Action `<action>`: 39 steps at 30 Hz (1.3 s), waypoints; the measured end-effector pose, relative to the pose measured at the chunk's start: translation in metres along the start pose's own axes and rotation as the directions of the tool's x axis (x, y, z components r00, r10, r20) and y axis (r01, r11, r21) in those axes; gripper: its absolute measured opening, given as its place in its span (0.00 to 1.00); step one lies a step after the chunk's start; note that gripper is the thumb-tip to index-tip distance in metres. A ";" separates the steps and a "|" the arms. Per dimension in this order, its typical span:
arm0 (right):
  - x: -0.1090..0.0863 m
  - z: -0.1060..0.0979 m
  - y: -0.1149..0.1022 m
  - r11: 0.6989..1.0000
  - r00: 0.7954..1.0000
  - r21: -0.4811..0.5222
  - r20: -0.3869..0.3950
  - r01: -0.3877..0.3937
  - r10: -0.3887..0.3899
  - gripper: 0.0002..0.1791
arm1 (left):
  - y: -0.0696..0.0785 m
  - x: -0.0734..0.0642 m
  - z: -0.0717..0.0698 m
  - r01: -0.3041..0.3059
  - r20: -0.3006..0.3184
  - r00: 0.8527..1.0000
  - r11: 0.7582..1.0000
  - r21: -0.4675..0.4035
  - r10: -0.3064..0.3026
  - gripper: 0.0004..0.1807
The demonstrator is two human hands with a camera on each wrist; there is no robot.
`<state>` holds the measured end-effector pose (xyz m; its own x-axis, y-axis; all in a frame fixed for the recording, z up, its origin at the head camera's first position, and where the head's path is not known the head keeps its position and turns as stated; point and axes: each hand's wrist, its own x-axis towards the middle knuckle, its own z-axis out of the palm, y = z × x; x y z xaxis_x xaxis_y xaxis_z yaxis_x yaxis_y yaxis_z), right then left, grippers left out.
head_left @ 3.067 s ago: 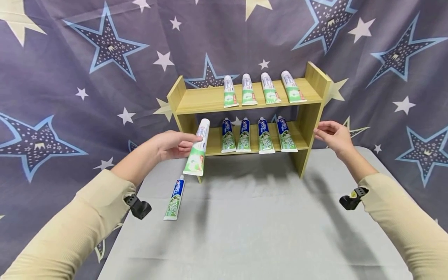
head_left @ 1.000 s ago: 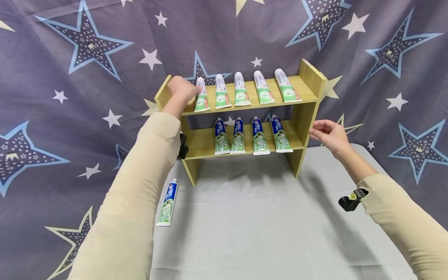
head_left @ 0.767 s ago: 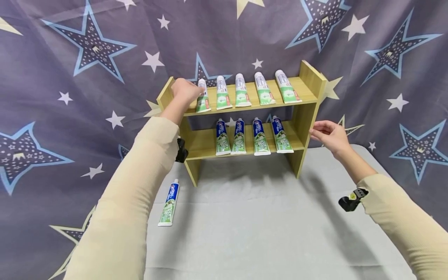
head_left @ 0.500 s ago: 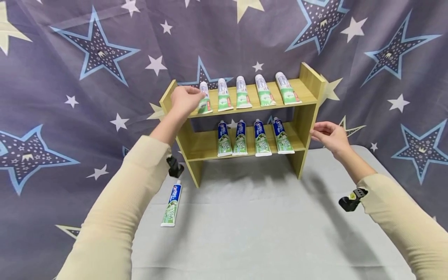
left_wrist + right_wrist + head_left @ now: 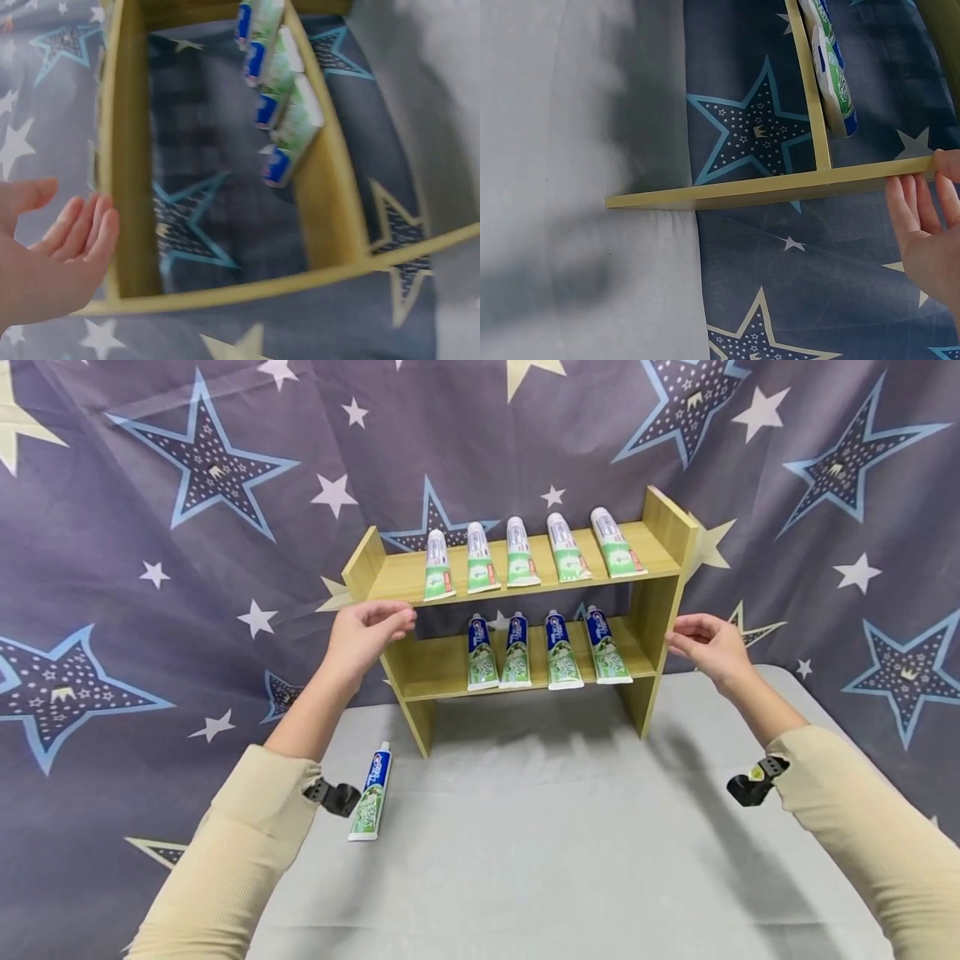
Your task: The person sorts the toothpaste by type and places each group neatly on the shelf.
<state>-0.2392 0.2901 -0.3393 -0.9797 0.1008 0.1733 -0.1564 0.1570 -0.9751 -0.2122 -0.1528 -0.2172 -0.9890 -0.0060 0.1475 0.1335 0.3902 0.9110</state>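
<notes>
My left hand (image 5: 367, 639), holding nothing, hovers beside the left end of the wooden shelf (image 5: 393, 581), just below the upper board. In the left wrist view its fingers are loosely bent, with the thumb apart from them. My right hand (image 5: 712, 647) pinches the shelf's right side panel, thumb on one face and fingers on the other, as the right wrist view shows. Several white-and-green toothpaste tubes (image 5: 439, 568) lie in a row on the upper board, caps to the back. Several blue-and-green toothpaste tubes (image 5: 562, 652) lie on the lower board.
Another blue-and-green toothpaste tube (image 5: 371, 802) lies on the grey-covered table (image 5: 540, 843), left of the shelf and partly behind the left wrist's camera. A star-patterned curtain (image 5: 247, 552) hangs behind the shelf and along the sides.
My left hand carried a white-and-green toothpaste tube to the upper board's left end, let it go there and drew back down and left. My right hand stays at the side panel.
</notes>
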 end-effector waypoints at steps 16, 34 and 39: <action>0.005 0.000 -0.004 1.000 1.000 -0.022 -0.016 0.017 -0.018 0.06 | -0.133 -0.025 -0.019 0.259 0.022 0.965 0.965 0.025 -0.260 0.24; 0.003 0.002 0.004 0.997 1.000 0.076 0.013 0.017 -0.018 0.09 | -0.236 -0.028 -0.038 0.524 -0.021 0.850 0.848 -0.079 -0.527 0.29; 0.004 0.000 0.005 0.996 1.000 0.080 0.005 0.024 -0.025 0.09 | -0.255 -0.032 -0.033 0.533 -0.052 0.846 0.845 0.042 -0.531 0.30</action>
<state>-0.2442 0.2911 -0.3432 -0.9761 0.0917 0.1968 -0.1898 0.0803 -0.9785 -0.2123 -0.2827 -0.4412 -0.9043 -0.2597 -0.3388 -0.4168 0.3654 0.8323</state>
